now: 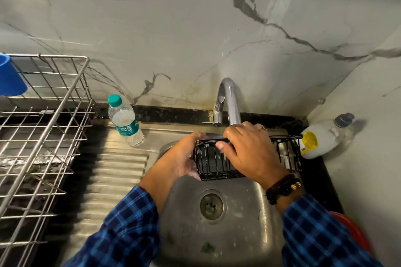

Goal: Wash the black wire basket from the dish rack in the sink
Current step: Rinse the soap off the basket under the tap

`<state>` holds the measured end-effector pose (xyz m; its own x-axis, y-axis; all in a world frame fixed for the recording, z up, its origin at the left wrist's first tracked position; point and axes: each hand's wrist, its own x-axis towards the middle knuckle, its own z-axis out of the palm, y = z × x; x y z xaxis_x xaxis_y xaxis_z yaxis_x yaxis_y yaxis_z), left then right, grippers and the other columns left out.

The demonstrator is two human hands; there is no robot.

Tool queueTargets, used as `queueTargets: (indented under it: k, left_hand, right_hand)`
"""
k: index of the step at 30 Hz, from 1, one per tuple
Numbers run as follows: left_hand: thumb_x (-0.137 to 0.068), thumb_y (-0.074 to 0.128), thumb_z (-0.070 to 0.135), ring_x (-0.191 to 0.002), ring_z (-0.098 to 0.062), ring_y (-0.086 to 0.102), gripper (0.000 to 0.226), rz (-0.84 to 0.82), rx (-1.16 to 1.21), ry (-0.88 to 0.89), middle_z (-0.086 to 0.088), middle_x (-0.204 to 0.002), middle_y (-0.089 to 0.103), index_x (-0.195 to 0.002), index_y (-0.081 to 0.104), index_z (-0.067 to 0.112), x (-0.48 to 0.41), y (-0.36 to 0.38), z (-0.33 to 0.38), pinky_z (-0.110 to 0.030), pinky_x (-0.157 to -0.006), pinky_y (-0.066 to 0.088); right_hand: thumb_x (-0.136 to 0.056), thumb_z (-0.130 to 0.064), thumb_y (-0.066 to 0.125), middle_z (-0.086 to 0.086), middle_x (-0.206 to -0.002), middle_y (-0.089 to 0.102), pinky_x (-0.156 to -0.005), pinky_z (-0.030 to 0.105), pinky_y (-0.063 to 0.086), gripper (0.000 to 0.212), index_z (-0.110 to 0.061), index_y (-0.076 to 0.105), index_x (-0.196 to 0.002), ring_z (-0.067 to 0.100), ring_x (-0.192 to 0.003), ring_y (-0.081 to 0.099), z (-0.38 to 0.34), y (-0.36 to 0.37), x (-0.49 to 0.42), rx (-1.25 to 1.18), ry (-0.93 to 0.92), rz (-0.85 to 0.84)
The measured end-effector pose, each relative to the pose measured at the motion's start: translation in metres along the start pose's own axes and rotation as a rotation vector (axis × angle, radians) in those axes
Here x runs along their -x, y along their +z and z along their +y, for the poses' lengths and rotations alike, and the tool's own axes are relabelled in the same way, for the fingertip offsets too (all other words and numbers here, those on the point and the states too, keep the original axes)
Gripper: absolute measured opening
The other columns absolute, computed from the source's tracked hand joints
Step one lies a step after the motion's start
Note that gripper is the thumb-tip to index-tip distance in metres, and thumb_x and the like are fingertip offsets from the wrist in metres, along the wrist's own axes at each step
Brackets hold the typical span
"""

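Both forearms reach forward, the left hand [184,159] gripping one end of the black wire basket [217,169], the right hand [249,150] curled over its top rim.

Over the steel sink [245,232], below the faucet [230,102], the left hand [183,159] holds the left end of the black wire basket [214,170]. The right hand [249,154] grips its far rim from above. A dish rack [45,128] stands at left, with a water bottle [125,120] beside it. A soap bottle [323,137] lies at right.
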<state>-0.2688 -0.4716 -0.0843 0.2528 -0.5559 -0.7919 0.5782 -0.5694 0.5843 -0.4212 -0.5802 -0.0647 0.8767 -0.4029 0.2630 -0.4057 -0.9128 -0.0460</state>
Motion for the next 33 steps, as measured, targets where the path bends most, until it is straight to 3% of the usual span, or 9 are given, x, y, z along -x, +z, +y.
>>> queueTargets:
  k: [2,4,6,10,16,18,21,28,33]
  left_hand:
    - [-0.099,0.048,0.028,-0.082,-0.026,0.063,0.022,-0.019,-0.003,-0.003,-0.009,-0.084,0.070,-0.098,0.063,0.012,0.003,0.003,0.001,-0.046,-0.066,0.055]
    - [-0.098,0.048,0.012,-0.087,-0.026,0.063,0.011,0.025,0.012,0.077,-0.009,-0.098,0.066,-0.106,0.056,0.012,-0.001,0.002,0.003,-0.046,-0.061,0.057]
    - [-0.095,0.048,-0.001,-0.095,-0.026,0.062,0.026,0.108,0.010,0.216,-0.011,-0.109,0.062,-0.111,0.051,0.020,-0.005,0.002,0.006,-0.041,-0.061,0.056]
    - [-0.088,0.047,-0.014,-0.082,-0.012,0.045,0.043,0.245,-0.056,0.521,-0.001,-0.094,0.048,-0.094,0.046,0.029,-0.003,0.008,0.018,-0.025,-0.065,0.039]
    - [-0.082,0.036,-0.021,-0.079,-0.016,0.038,0.049,0.344,-0.019,0.633,-0.001,-0.090,0.040,-0.085,0.039,0.029,-0.017,0.012,0.032,-0.032,-0.058,0.036]
    - [-0.082,0.034,-0.019,-0.080,-0.020,0.038,0.049,0.357,-0.056,0.649,0.000,-0.087,0.040,-0.084,0.038,0.029,-0.021,0.019,0.039,-0.037,-0.058,0.037]
    - [-0.088,0.038,-0.016,-0.076,-0.020,0.039,0.045,0.368,-0.099,0.697,-0.001,-0.085,0.042,-0.085,0.038,0.029,-0.028,0.031,0.047,-0.037,-0.061,0.039]
    - [-0.094,0.048,-0.010,-0.075,-0.014,0.041,0.039,0.296,-0.045,0.899,0.002,-0.079,0.041,-0.086,0.039,0.026,-0.043,0.039,0.060,-0.029,-0.075,0.043]
    - [-0.093,0.054,-0.010,-0.076,-0.019,0.039,0.040,0.257,-0.037,1.010,0.002,-0.078,0.039,-0.085,0.037,0.025,-0.057,0.031,0.053,-0.034,-0.077,0.043]
  right_hand:
    - [-0.084,-0.079,0.035,-0.012,-0.086,0.050,-0.069,0.035,0.037,0.054,-0.026,0.048,-0.087,0.014,-0.078,0.045,0.005,-0.006,0.000,-0.009,-0.075,-0.084]
    - [-0.077,-0.085,0.039,-0.011,-0.088,0.049,-0.068,0.030,0.037,0.061,-0.025,0.046,-0.089,0.012,-0.078,0.045,0.012,-0.010,0.001,-0.029,-0.148,-0.203]
    - [-0.081,-0.081,0.040,-0.012,-0.081,0.047,-0.061,0.025,0.034,0.053,-0.028,0.042,-0.084,0.009,-0.071,0.043,0.015,-0.010,0.005,-0.062,-0.208,-0.248]
    - [-0.092,-0.063,0.042,-0.013,-0.076,0.043,-0.055,0.022,0.033,0.037,-0.029,0.039,-0.078,0.006,-0.068,0.042,0.008,-0.013,0.010,-0.164,-0.217,-0.268]
    - [-0.096,-0.047,0.047,-0.014,-0.090,0.051,-0.070,0.028,0.038,0.016,-0.032,0.041,-0.096,0.008,-0.082,0.046,-0.003,-0.024,0.015,-0.206,-0.177,-0.376]
    - [-0.097,-0.048,0.044,-0.014,-0.102,0.059,-0.085,0.034,0.044,0.018,-0.036,0.048,-0.110,0.008,-0.096,0.051,-0.009,-0.023,0.015,-0.159,-0.192,-0.385]
    - [-0.098,-0.054,0.037,-0.012,-0.106,0.065,-0.112,0.050,0.028,0.035,-0.031,0.062,-0.106,0.009,-0.109,0.051,-0.017,-0.015,0.006,-0.012,-0.155,-0.370]
    - [-0.103,-0.051,0.031,-0.001,-0.110,0.064,-0.081,0.036,0.047,0.041,-0.021,0.058,-0.112,0.019,-0.099,0.062,-0.026,-0.007,-0.005,-0.063,-0.077,-0.393]
    - [-0.087,-0.042,0.066,-0.011,-0.083,0.073,-0.073,0.028,0.053,0.016,-0.028,0.074,-0.088,0.011,-0.079,0.069,-0.031,0.022,0.013,-0.065,0.055,-0.139]
